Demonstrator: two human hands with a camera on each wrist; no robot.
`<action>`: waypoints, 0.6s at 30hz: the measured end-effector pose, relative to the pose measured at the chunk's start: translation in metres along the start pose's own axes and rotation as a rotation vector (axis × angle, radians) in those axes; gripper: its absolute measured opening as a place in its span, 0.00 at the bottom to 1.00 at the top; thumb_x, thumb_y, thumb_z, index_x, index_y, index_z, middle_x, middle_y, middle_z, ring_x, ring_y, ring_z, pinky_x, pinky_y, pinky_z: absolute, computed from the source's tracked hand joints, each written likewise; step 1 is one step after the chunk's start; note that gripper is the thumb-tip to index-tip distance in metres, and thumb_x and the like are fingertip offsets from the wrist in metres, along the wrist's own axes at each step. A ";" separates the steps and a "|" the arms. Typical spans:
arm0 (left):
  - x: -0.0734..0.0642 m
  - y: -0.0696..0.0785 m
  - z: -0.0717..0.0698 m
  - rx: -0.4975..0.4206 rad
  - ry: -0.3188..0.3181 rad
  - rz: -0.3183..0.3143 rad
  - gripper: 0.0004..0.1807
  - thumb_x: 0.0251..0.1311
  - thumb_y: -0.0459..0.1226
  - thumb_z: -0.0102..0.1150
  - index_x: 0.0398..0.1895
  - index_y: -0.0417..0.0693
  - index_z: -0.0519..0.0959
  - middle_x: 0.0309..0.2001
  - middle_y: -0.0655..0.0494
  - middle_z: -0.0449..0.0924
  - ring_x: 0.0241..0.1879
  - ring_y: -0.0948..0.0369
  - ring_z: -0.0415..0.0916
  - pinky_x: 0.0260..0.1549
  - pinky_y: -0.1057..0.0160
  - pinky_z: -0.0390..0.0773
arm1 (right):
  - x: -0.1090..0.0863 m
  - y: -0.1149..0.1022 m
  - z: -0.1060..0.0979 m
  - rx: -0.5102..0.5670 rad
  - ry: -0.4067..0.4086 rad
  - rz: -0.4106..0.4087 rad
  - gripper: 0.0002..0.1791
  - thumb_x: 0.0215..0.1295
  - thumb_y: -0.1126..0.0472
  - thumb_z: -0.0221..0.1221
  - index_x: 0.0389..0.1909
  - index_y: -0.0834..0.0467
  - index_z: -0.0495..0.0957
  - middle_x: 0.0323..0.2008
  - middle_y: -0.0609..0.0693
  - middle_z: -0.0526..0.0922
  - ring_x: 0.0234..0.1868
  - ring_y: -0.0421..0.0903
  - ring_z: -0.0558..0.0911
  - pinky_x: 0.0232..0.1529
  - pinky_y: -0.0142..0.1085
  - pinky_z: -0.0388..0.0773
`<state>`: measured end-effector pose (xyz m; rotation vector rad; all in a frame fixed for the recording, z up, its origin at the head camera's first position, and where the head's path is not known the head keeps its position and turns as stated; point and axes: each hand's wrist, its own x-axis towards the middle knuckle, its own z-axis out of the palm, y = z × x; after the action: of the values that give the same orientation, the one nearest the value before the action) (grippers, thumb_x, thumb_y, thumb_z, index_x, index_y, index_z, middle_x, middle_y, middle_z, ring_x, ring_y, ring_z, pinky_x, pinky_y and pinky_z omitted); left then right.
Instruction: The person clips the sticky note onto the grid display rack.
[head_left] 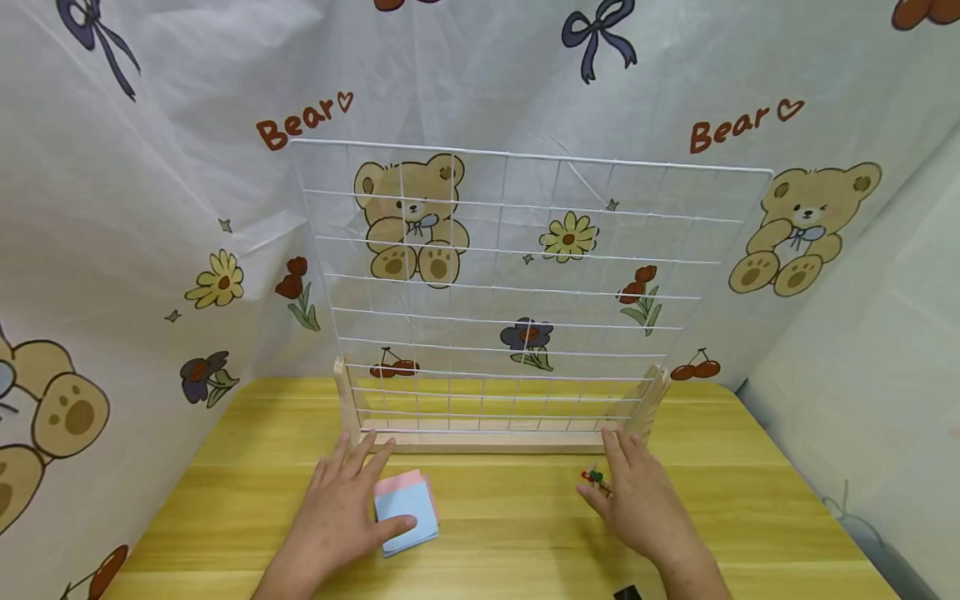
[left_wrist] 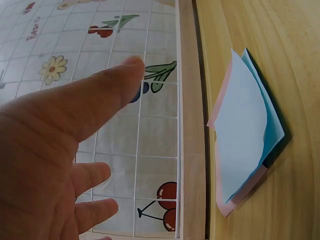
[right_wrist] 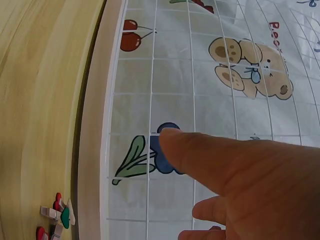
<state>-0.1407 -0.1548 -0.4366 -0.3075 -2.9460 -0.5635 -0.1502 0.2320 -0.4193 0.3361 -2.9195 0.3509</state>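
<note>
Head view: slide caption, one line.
Left hand by paper notes, right hand by small clips, before a white wire grid in a wooden stand.

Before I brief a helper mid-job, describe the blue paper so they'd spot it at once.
Find the white wire grid standing in a wooden base on the table. In front of the base's left end, beside the left hand, lies a small paper stack. The blue paper is the square on top; pink paper shows past its edges.
</note>
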 end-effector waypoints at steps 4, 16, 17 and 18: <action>0.001 0.000 0.001 -0.028 -0.027 0.010 0.55 0.44 0.64 0.76 0.77 0.55 0.66 0.78 0.45 0.61 0.79 0.35 0.47 0.71 0.27 0.53 | 0.001 0.003 -0.002 0.004 0.000 -0.008 0.48 0.65 0.48 0.68 0.75 0.71 0.59 0.73 0.73 0.63 0.73 0.75 0.63 0.68 0.68 0.64; -0.002 0.005 0.006 -0.069 -0.097 0.012 0.51 0.37 0.55 0.83 0.68 0.50 0.75 0.59 0.46 0.82 0.64 0.40 0.73 0.70 0.30 0.57 | 0.002 0.005 -0.006 0.027 -0.025 0.017 0.46 0.65 0.51 0.69 0.74 0.71 0.60 0.72 0.72 0.64 0.72 0.73 0.64 0.68 0.65 0.66; -0.002 0.005 0.006 -0.068 -0.104 0.007 0.50 0.37 0.55 0.84 0.68 0.50 0.75 0.58 0.46 0.83 0.63 0.41 0.74 0.70 0.29 0.56 | 0.002 0.005 -0.006 0.028 -0.028 0.023 0.46 0.65 0.51 0.69 0.74 0.71 0.60 0.72 0.72 0.65 0.72 0.72 0.64 0.68 0.64 0.67; -0.002 0.005 0.006 -0.065 -0.113 -0.001 0.50 0.37 0.54 0.84 0.67 0.49 0.76 0.58 0.46 0.83 0.62 0.41 0.74 0.70 0.29 0.56 | 0.002 0.005 -0.006 0.025 -0.032 0.029 0.46 0.64 0.51 0.69 0.74 0.71 0.60 0.72 0.71 0.65 0.72 0.72 0.65 0.68 0.64 0.67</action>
<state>-0.1384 -0.1479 -0.4406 -0.3567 -3.0401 -0.6643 -0.1520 0.2382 -0.4142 0.3052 -2.9559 0.3902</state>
